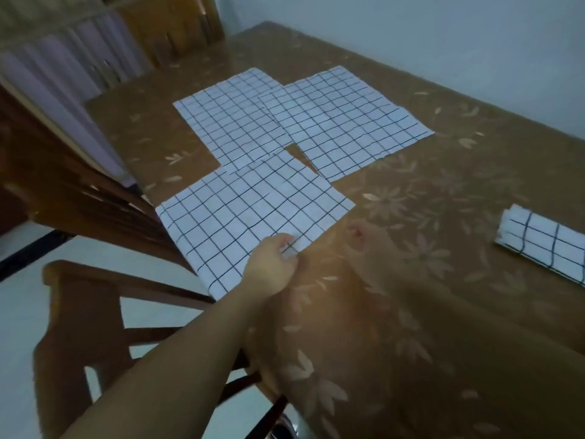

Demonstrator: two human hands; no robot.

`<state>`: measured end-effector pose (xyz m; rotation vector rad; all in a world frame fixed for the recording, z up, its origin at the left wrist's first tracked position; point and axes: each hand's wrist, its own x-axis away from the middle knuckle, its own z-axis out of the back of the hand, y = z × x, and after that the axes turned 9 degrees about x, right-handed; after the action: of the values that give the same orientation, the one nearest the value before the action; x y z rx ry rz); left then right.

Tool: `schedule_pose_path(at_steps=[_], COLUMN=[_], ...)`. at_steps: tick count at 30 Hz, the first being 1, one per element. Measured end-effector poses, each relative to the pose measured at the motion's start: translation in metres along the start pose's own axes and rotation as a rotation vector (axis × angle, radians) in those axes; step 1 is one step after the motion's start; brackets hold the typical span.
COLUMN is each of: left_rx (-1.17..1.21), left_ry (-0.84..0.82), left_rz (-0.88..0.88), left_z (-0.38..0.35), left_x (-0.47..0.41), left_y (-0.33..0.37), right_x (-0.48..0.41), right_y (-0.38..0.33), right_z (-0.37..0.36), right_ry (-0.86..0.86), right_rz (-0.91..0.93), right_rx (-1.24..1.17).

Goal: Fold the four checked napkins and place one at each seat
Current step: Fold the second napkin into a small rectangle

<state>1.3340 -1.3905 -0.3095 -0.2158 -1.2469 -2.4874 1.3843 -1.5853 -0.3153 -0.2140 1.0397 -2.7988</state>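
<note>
The nearest white cloth napkin with black checks (240, 213) lies flat along the left edge of the brown flowered table (443, 191), with bare room at its right. My left hand (272, 264) pinches its near edge. My right hand (356, 232) is only a blur just beside the napkin, so I cannot tell its state.

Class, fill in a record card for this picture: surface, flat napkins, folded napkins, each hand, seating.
Surface: table under a brown flowered cloth
Flat napkins: three, namely near napkin, far left napkin and far right napkin, with edges overlapping
Folded napkins: one, folded napkin, lying apart at the right edge of the view
Left hand: pinches the near napkin's near edge
Right hand: only a motion blur beside that napkin; grip unclear
Seating: wooden chair at the table's left side
</note>
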Motion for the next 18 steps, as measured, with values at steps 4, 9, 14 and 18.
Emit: schedule_pose_path(at_steps=[4,9,14,18], left_rx=[-0.031,-0.033,-0.082,-0.121], left_ry=[-0.029,-0.078,-0.128,-0.145], left_rz=[-0.015,-0.027,-0.072,-0.111], left_z=[0.036,0.066,0.089,0.104], left_x=[-0.005,-0.010,-0.011,0.000], left_y=[-0.040,-0.069,-0.081,-0.077], right_x=[0.003,0.010,0.026,0.042], right_y=[-0.036,-0.073,-0.092,-0.108], right_z=[-0.041,-0.080,-0.100,-0.094], right_ry=[-0.102,-0.144,-0.135,-0.161], right_rz=[-0.032,-0.037,-0.059,-0.082], right_rx=[0.054,0.048,0.088,0.122])
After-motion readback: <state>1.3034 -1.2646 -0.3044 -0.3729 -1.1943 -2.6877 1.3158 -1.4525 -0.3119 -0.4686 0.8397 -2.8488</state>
